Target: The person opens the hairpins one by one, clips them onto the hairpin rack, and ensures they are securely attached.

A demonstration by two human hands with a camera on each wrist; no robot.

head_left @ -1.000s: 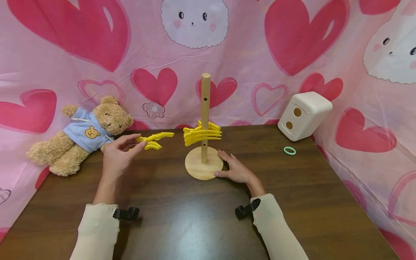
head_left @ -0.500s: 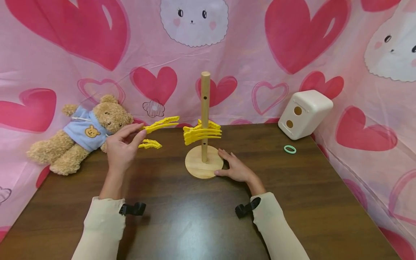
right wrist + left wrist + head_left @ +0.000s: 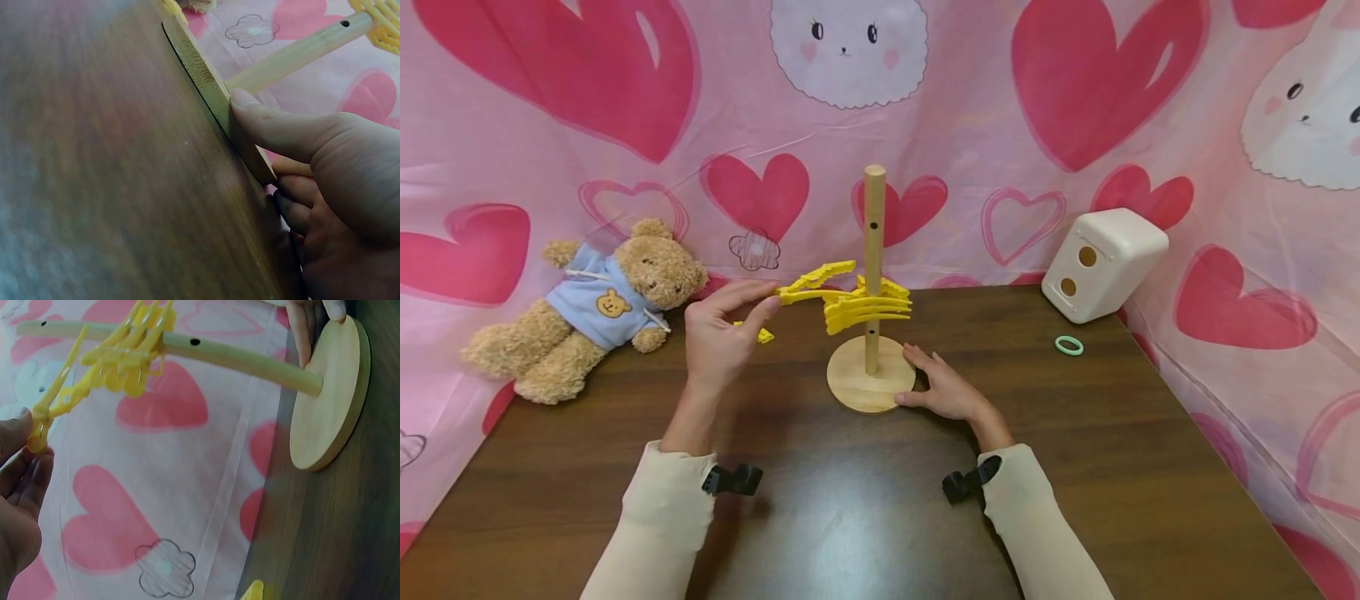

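Observation:
My left hand (image 3: 722, 333) pinches the tail end of a yellow alligator hair clip (image 3: 816, 279) between thumb and fingers. Its two jaws are spread and point toward the round wooden post (image 3: 874, 225), just left of it. Several more yellow hair clips (image 3: 128, 353) are clamped side by side around the post, below the held clip's tip in the head view. My right hand (image 3: 951, 392) holds the edge of the stand's round base (image 3: 857, 387). In the right wrist view its thumb (image 3: 269, 122) lies on the base and the fingers curl at the edge.
Another yellow clip (image 3: 763, 335) lies on the table, partly hidden behind my left hand. A teddy bear (image 3: 613, 304) in a blue top leans at the back left. A white box with holes (image 3: 1108, 267) and a green ring (image 3: 1069, 345) are at the right.
My left hand has lifted its hair clip off the table area and carried it right to the post, its jaws spreading wider. The right hand stays on the base.

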